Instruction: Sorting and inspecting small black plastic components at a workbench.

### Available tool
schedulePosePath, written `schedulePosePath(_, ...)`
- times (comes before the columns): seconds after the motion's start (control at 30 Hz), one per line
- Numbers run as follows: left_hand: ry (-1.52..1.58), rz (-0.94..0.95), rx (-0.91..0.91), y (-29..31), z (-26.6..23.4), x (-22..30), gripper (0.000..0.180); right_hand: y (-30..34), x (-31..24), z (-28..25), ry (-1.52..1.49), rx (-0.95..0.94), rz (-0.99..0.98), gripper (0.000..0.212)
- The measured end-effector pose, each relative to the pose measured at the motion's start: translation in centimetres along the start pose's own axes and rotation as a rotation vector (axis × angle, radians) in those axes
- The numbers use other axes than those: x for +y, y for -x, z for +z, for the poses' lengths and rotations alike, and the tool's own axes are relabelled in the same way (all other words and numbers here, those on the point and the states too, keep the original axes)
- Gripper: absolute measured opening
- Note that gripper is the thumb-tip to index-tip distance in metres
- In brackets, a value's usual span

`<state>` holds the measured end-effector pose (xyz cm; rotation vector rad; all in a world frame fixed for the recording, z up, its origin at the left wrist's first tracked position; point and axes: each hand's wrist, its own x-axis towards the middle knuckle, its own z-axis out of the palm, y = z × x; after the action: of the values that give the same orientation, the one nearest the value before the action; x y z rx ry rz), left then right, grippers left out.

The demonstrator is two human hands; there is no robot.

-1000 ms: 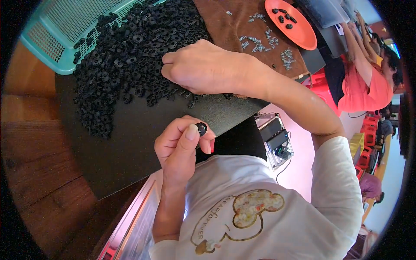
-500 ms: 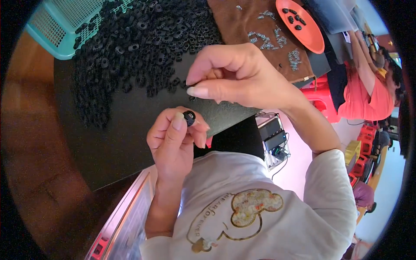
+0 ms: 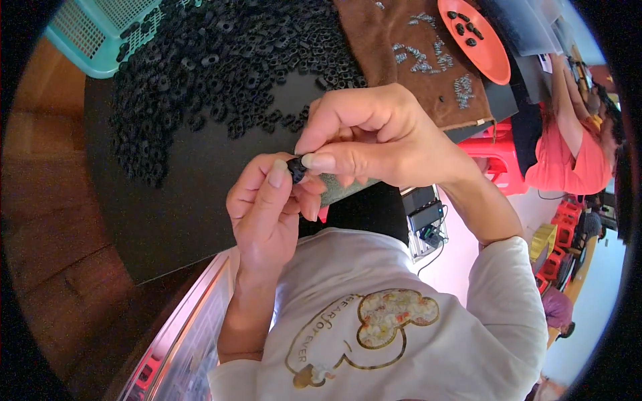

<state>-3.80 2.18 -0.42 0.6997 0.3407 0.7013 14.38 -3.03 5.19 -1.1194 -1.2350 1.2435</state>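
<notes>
My left hand [image 3: 264, 207] pinches a small black plastic cord lock [image 3: 296, 171] between thumb and fingers, just off the table's near edge. From the right, my right hand [image 3: 391, 140] meets it, thumb and forefinger closed at the cord lock's upper right side. Whatever lies between those right fingertips is mostly hidden. Beyond both hands spreads a big heap of black plastic cord lock parts [image 3: 221, 67], many showing a hole. Loose metal springs [image 3: 463, 90] lie in small clusters on a brown cloth [image 3: 394, 73] to the right of the heap.
A teal plastic basket [image 3: 100, 63] stands at the far left. An orange plate [image 3: 491, 60] with several black pieces sits at the far right. The dark table [image 3: 194, 220] curves off at the left. A red stool [image 3: 498, 150] and a person in a coral shirt [image 3: 575, 157] are at right.
My right hand has come down to my left, bringing its pinched fingertips against the cord lock. The left hand stays nearly in place. The whole view has shifted slightly.
</notes>
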Motion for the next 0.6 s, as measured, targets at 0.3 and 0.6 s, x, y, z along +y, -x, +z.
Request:
schedulePosePath(0.3,-0.012,-0.007,0.037,-0.13,0.25,-0.06,0.024,0.22,-0.20,-0.23,-0.059,0.006,0.057,0.008)
schedulePosePath(0.6,-0.065,-0.038,0.028,-0.13,0.60,0.24,0.025,0.27,-0.07,-0.91,-0.086,-0.002,0.093,0.008)
